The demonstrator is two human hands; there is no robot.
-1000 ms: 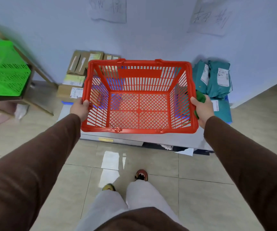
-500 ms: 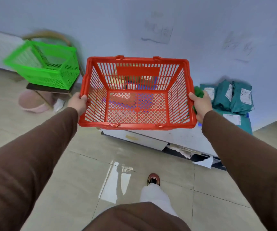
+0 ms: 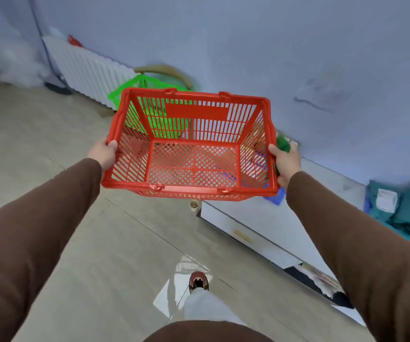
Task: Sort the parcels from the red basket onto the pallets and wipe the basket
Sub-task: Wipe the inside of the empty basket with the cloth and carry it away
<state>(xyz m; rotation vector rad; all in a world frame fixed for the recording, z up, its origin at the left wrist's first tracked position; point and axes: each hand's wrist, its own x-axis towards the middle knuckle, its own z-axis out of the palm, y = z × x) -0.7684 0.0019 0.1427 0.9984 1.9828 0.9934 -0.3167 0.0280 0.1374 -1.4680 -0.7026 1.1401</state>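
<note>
Both hands grip the red basket (image 3: pixel 194 144) by its side rims — left hand (image 3: pixel 102 153), right hand (image 3: pixel 285 161) also clutching a green cloth (image 3: pixel 283 144) — held above the floor; empty, stiff, probably light.

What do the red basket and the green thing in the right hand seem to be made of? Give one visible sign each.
Red basket: moulded plastic, smooth and slightly glossy; its walls and floor are thin rigid lattice. Green thing gripped in the right hand: probably soft cloth, since it bunches, though blurred.

Teal parcels (image 3: pixel 406 213) blurred, edge-cut
</note>
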